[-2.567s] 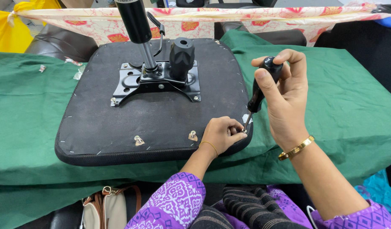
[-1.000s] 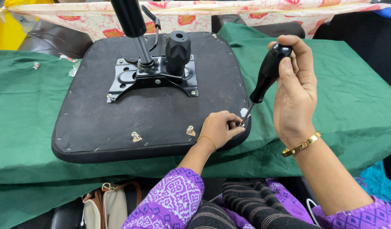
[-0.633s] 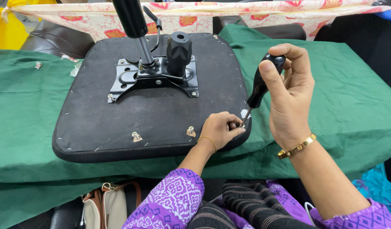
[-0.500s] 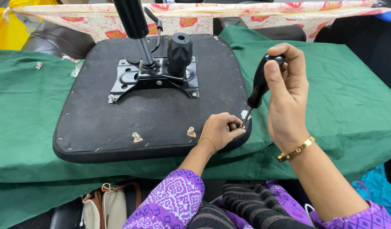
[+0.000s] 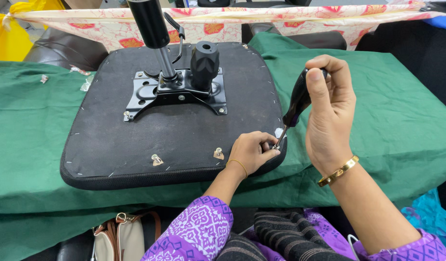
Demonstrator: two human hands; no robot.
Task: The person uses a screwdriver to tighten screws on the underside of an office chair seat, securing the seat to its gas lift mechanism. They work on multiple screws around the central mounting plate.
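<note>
Upturned black chair seat (image 5: 136, 140) flat on green cloth (image 5: 402, 125). Right hand (image 5: 329, 116) wrapped tight round black screwdriver (image 5: 296, 102), long axis sloping down-left from those fingers. Tip at seat's near right corner, touching left hand (image 5: 251, 152) fingertips (image 5: 270, 150), pinched shut there on small fastener, barely visible.

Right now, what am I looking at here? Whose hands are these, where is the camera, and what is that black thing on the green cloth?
The camera sits on a person's head and looks down at their own two bare hands. On a table covered with green cloth lies a black chair seat, upside down, with its metal mounting plate and a black post sticking up. The right hand grips a black-handled screwdriver, tilted, its tip at the seat's near right corner. The left hand rests on that corner, fingers pinched around the tip. Two small metal screws stand along the seat's near edge.
</note>
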